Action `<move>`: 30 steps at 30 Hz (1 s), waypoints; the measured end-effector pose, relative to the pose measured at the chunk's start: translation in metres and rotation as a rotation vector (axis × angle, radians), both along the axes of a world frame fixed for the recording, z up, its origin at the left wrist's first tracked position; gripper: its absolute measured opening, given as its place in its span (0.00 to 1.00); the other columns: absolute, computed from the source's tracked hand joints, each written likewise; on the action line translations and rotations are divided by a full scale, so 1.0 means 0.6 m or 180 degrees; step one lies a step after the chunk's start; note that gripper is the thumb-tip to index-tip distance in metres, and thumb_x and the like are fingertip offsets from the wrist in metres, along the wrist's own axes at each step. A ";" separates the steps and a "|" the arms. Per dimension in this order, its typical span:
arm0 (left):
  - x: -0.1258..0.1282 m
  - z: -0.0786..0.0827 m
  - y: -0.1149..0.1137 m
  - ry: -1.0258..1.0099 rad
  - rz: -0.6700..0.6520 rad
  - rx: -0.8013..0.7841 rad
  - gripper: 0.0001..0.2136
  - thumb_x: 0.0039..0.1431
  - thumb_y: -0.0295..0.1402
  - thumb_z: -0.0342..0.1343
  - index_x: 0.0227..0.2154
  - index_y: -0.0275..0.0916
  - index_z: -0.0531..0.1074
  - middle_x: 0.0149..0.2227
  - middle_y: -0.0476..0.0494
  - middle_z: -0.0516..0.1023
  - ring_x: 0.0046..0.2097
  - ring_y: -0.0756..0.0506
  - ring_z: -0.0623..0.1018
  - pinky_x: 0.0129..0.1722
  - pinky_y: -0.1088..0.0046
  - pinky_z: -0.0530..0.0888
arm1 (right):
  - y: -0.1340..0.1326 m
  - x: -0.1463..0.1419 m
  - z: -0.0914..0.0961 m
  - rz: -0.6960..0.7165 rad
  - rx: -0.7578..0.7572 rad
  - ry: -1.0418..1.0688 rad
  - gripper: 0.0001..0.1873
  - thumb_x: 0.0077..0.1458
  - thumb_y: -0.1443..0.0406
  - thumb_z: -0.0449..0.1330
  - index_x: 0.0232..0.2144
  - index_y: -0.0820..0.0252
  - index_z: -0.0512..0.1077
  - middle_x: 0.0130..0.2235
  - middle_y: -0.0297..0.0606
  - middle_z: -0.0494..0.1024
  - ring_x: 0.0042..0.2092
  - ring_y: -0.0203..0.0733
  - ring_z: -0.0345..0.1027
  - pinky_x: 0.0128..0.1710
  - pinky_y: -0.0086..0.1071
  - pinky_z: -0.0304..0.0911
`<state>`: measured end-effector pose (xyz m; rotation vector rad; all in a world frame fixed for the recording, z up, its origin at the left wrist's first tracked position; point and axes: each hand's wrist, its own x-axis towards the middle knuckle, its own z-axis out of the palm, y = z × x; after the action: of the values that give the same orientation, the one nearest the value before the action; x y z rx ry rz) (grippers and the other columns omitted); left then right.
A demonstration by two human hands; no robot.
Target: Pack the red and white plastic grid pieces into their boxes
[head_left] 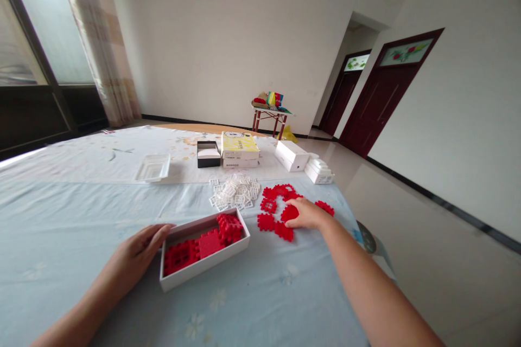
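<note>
A long white open-topped box (204,265) stands tilted across the tablecloth before me, with red toothed plastic building pieces (210,244) inside. My left hand (142,249) grips the box's left end, fingers along its rim. To the right, my right hand (305,213) pinches a red building piece (289,213) at table level; the fingers hide part of it. Loose red pieces (266,222) lie around that hand, one of them a window-like frame (268,205). Behind the box spreads a pile of small white lattice pieces (236,192).
A clear plastic tray (153,167), a black box (208,161), a yellow-and-white box (240,147) and white boxes (292,155) stand farther back. The table's right edge runs close beside my right forearm. A small table (272,111) with colourful items stands by the wall.
</note>
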<state>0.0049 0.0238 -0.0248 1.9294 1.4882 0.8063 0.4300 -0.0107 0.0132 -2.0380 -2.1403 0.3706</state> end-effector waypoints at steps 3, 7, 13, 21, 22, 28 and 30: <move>0.001 0.001 0.001 0.0021 0.0004 -0.0029 0.24 0.52 0.54 0.43 0.39 0.40 0.71 0.42 0.45 0.77 0.44 0.43 0.73 0.46 0.72 0.65 | -0.008 0.000 0.006 -0.0046 0.0261 0.0021 0.35 0.39 0.57 0.63 0.51 0.62 0.66 0.49 0.48 0.71 0.50 0.51 0.64 0.50 0.39 0.58; 0.001 0.001 0.000 0.0016 0.0020 -0.0021 0.24 0.52 0.53 0.43 0.39 0.40 0.71 0.42 0.46 0.77 0.44 0.43 0.73 0.46 0.73 0.65 | -0.016 -0.006 0.005 -0.0049 0.0387 0.0077 0.34 0.41 0.60 0.61 0.53 0.63 0.65 0.51 0.48 0.70 0.52 0.49 0.62 0.51 0.38 0.56; 0.001 0.001 -0.001 0.0018 -0.0038 -0.0030 0.25 0.52 0.54 0.42 0.39 0.40 0.71 0.41 0.46 0.77 0.44 0.43 0.73 0.46 0.73 0.65 | -0.013 -0.015 -0.017 -0.0107 0.0187 0.0033 0.35 0.42 0.60 0.60 0.55 0.65 0.62 0.54 0.51 0.67 0.55 0.51 0.59 0.53 0.40 0.55; 0.000 -0.001 0.000 0.0024 -0.0052 0.0009 0.23 0.54 0.53 0.42 0.39 0.40 0.71 0.40 0.47 0.77 0.43 0.44 0.73 0.45 0.74 0.66 | -0.016 -0.016 0.000 -0.0063 0.0316 0.0401 0.33 0.42 0.63 0.60 0.53 0.63 0.64 0.53 0.47 0.67 0.54 0.49 0.60 0.53 0.39 0.54; 0.000 -0.001 -0.001 0.0022 -0.0062 0.0013 0.23 0.54 0.53 0.42 0.39 0.40 0.71 0.40 0.47 0.77 0.43 0.44 0.73 0.45 0.73 0.66 | -0.019 -0.020 0.003 -0.0106 0.0413 0.0480 0.32 0.43 0.62 0.60 0.53 0.63 0.64 0.53 0.47 0.67 0.54 0.48 0.60 0.54 0.38 0.54; 0.003 0.005 -0.004 0.0026 -0.0042 0.0124 0.22 0.54 0.52 0.44 0.37 0.40 0.72 0.39 0.48 0.78 0.42 0.43 0.73 0.44 0.74 0.67 | -0.048 -0.074 0.006 0.0046 0.0184 0.0316 0.34 0.41 0.56 0.62 0.52 0.58 0.65 0.50 0.46 0.70 0.51 0.50 0.63 0.50 0.38 0.57; 0.004 0.007 -0.006 0.0029 -0.0037 0.0125 0.21 0.54 0.51 0.44 0.37 0.40 0.72 0.39 0.48 0.78 0.42 0.44 0.74 0.43 0.74 0.67 | -0.056 -0.090 0.002 0.0087 0.0164 0.0074 0.32 0.39 0.56 0.63 0.50 0.57 0.67 0.47 0.45 0.70 0.49 0.51 0.64 0.47 0.38 0.59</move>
<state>0.0075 0.0202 -0.0205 1.9709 1.4755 0.8284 0.3761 -0.0444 0.0142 -1.9691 -2.1434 0.3373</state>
